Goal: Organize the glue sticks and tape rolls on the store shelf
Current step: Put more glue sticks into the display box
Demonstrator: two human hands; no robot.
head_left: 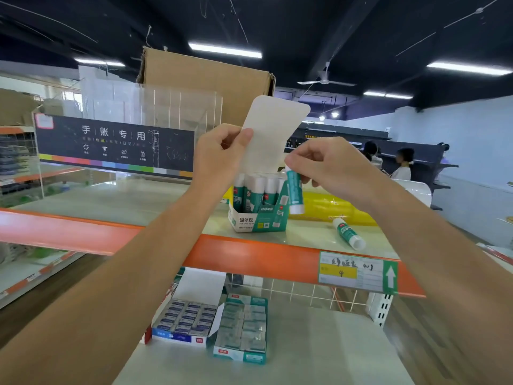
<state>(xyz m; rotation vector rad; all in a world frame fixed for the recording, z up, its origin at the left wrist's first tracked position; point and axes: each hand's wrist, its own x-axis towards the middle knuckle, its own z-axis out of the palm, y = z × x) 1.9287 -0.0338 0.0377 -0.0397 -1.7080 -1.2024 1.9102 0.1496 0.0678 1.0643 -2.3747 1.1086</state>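
Currently my right hand (330, 162) pinches a light, rigid teal-and-white plastic glue stick (294, 191) by its top; my left hand (219, 155) pinches the white cardboard box flap (273, 129).

The room was a shop under a black-painted ceiling (277, 20) hung with long white fluorescent tube lights (224, 50) and a pale ceiling fan (326, 81). A light blue wall (472, 129) closed the right side. Dark metal shelving units (410, 159) stood along it, with people nearby. On the left, orange-edged white shelves (36, 279) rose above a dark brown floor (41, 309).
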